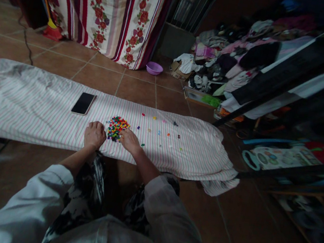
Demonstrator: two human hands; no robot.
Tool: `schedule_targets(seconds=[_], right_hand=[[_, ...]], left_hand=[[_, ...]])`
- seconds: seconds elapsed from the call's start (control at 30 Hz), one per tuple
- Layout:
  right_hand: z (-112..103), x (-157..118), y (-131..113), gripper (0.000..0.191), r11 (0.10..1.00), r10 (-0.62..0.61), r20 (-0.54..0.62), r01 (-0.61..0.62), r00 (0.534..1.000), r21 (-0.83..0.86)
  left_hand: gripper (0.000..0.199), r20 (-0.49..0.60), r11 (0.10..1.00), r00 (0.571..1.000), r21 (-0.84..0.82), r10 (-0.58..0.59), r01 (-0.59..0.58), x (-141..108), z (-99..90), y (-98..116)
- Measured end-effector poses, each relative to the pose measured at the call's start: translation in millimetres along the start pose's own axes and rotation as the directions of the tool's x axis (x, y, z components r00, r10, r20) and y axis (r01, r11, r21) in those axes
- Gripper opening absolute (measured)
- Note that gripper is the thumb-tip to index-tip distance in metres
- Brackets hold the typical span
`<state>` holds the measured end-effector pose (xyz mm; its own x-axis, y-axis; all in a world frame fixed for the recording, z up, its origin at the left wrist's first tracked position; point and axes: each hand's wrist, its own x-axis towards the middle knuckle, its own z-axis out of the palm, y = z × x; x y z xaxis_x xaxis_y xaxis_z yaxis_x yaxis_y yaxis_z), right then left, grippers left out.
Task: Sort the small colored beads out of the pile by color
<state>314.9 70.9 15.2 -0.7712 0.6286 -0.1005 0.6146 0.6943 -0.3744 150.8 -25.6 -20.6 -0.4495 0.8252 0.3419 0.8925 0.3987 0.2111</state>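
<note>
Head: right grip (129,140) indistinct at pile (116,127)

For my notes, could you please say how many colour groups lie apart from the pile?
13: far row, red, yellow, pink, charcoal; middle row, blue, tan, sky-blue, orange, maroon; near row, green, grey, white, lime. The right hand may hide more.

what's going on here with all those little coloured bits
A person sits at a surface covered with a striped cloth. The right hand has its fingers at the edge of a pile of small multicoloured pieces; whether it grips one is too small to tell. The left hand rests on the cloth beside the pile. To the right, small groups of pieces lie spread out, seemingly by colour. A phone lies to the left, its screen dark.
</note>
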Motion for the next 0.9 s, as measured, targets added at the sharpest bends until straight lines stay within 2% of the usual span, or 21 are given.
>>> schedule_targets(seconds=[0.4,0.63,0.9], right_hand=[[5,11,4,0.018,0.998,0.054,0.002,-0.054,0.999,0.041],[10,7,8,0.015,0.993,-0.073,-0.104,0.082,0.992,0.089],[9,8,6,0.016,0.973,0.039,-0.160,-0.001,0.986,0.231]], left_hand=[[0.023,-0.010,1.000,1.000,0.005,0.008,-0.008,-1,0.8,-1],[0.022,-0.025,1.000,1.000,0.017,0.009,-0.009,-1,1.2,-1],[0.024,-0.007,1.000,1.000,0.024,-0.003,0.003,-1,-2.0,1]])
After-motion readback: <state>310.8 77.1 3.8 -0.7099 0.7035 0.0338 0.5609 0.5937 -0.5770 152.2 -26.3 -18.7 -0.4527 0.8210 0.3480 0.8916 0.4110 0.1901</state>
